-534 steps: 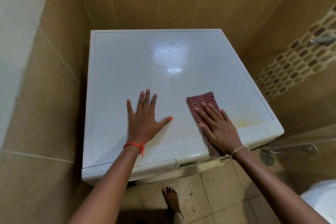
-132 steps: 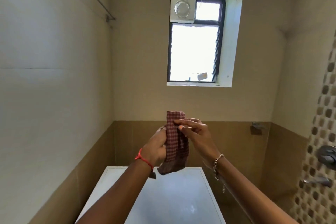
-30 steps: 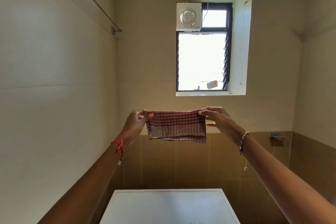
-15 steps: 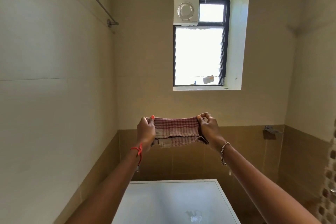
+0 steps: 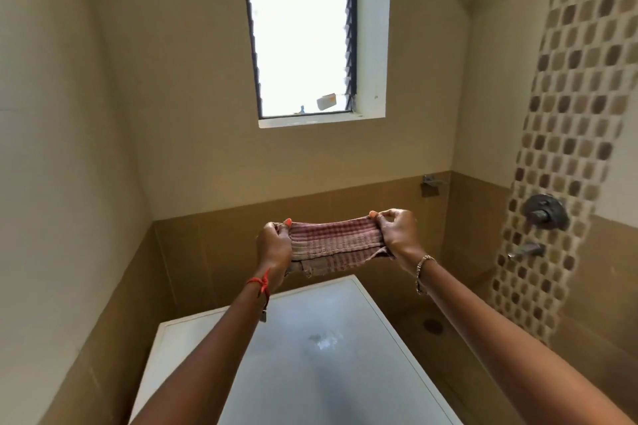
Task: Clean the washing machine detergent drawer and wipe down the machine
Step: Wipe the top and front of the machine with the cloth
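A red-and-white checked cloth (image 5: 334, 243) is stretched out in the air between both hands, folded lengthwise with its lower edge hanging loose. My left hand (image 5: 273, 247) pinches its left end and my right hand (image 5: 397, 235) pinches its right end. Below them lies the white top of the washing machine (image 5: 310, 366), with a wet sheen near its middle. The machine's front and its detergent drawer are out of view.
A tiled wall stands close on the left. The back wall has a window (image 5: 300, 48) with an exhaust fan above it. On the right, a mosaic strip carries a shower valve (image 5: 544, 216) and a spout (image 5: 526, 249). A gap separates the machine from the right wall.
The hands have come down with the cloth, from spread flat at window-sill height to held lower above the machine. The view has tilted down and right, showing more of the machine top and the mosaic wall.
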